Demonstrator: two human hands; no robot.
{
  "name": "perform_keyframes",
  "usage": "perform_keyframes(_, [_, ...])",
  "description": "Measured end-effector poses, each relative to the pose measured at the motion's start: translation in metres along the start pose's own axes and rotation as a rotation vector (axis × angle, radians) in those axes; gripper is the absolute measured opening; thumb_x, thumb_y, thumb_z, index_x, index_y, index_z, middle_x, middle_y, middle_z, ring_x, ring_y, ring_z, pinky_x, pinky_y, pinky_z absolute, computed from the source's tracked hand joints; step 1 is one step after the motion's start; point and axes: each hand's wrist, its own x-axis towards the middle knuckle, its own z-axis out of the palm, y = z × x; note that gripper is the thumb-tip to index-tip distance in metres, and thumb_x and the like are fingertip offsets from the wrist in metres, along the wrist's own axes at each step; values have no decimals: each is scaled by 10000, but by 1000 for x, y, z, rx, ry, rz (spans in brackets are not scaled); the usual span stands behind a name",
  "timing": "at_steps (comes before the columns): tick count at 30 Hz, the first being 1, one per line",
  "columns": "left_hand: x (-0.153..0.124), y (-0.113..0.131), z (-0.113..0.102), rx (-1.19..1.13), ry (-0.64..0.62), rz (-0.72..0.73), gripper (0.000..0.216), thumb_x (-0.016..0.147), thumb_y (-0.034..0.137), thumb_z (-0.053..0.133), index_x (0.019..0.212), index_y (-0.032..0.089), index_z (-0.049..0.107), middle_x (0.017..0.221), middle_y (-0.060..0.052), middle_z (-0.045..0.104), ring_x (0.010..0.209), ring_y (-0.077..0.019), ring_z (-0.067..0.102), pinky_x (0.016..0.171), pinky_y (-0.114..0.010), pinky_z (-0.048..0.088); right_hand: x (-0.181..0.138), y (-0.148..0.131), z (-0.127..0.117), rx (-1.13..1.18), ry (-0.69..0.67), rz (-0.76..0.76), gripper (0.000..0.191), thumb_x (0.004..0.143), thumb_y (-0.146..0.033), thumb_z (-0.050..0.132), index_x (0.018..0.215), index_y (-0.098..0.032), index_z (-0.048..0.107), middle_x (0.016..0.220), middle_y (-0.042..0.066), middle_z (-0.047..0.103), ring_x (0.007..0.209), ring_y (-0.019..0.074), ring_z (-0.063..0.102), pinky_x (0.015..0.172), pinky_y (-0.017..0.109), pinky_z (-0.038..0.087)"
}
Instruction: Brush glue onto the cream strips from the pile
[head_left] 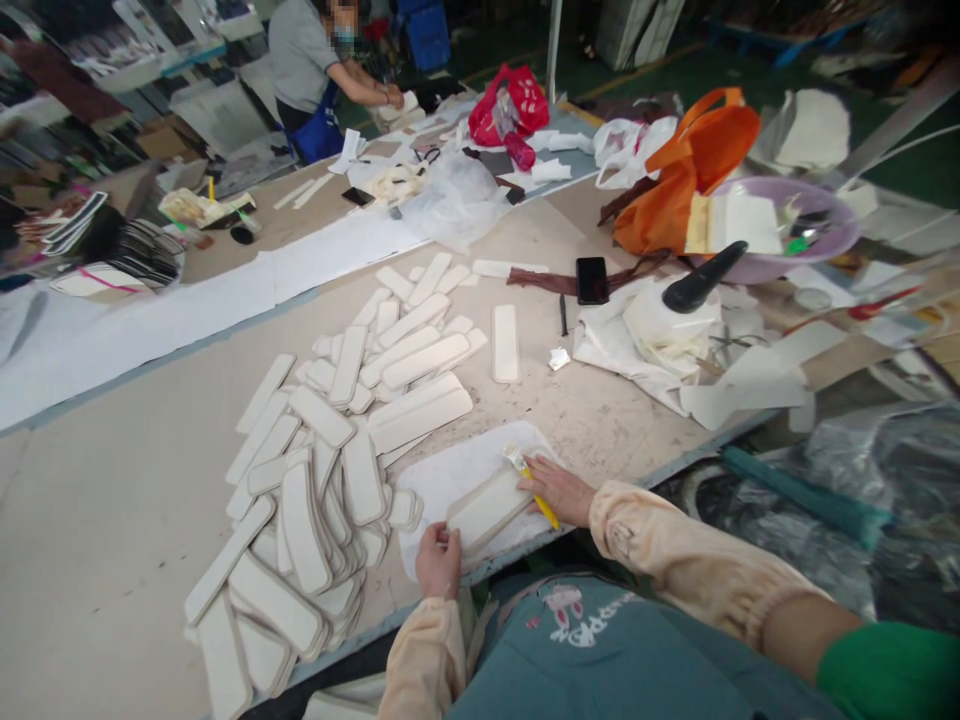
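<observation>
My left hand [439, 560] is closed, pinching the near end of a cream rounded strip [487, 508] that lies on a white mat [457, 470] at the table's front edge. My right hand [559, 490] grips a yellow-handled brush [534, 485] whose bristles touch the strip's far end. Both forearms wear peach sleeve covers.
Several cream strips [337, 470] lie heaped to the left of the mat, and one strip [506, 343] lies alone. A black phone [592, 280], an orange bag [686, 165], a purple basin [787, 225] and white scraps sit at the right. Another person [315, 60] works at the far table.
</observation>
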Motion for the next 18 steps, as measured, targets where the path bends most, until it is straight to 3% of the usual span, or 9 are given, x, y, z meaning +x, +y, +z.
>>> perform_keyframes(5, [-3, 3, -1, -23, 46, -8, 263, 757, 370, 517, 941, 186, 562, 840, -35, 640, 673, -164, 609, 673, -289, 442, -18, 18, -13, 1, 145, 151, 390, 782, -289, 648, 1141, -175, 549, 1299, 177, 499, 1301, 316, 352, 1035, 578, 316])
perform_keyframes(11, [-14, 10, -12, -143, 143, 35, 180, 727, 341, 546, 836, 198, 540, 800, -33, 620, 731, -167, 591, 715, -292, 464, -25, 9, -33, 68, 394, 310, 355, 804, -254, 594, 1147, -196, 521, 1296, 149, 501, 1249, 301, 425, 1024, 539, 366])
perform_keyframes(14, [-28, 29, -26, -437, 73, 134, 138, 754, 342, 536, 806, 215, 514, 719, -3, 590, 694, -145, 578, 666, -258, 466, -22, -4, -48, 162, 421, 326, 353, 822, -259, 572, 1161, -206, 491, 1295, 136, 506, 1222, 266, 463, 1010, 481, 400])
perform_keyframes(18, [-46, 72, -48, -710, -12, 309, 193, 748, 366, 594, 826, 199, 537, 751, -4, 592, 721, -135, 570, 666, -239, 458, -12, -24, -72, 363, 380, 329, 357, 829, -324, 578, 1150, -214, 466, 1244, 120, 553, 1166, 239, 521, 989, 441, 419])
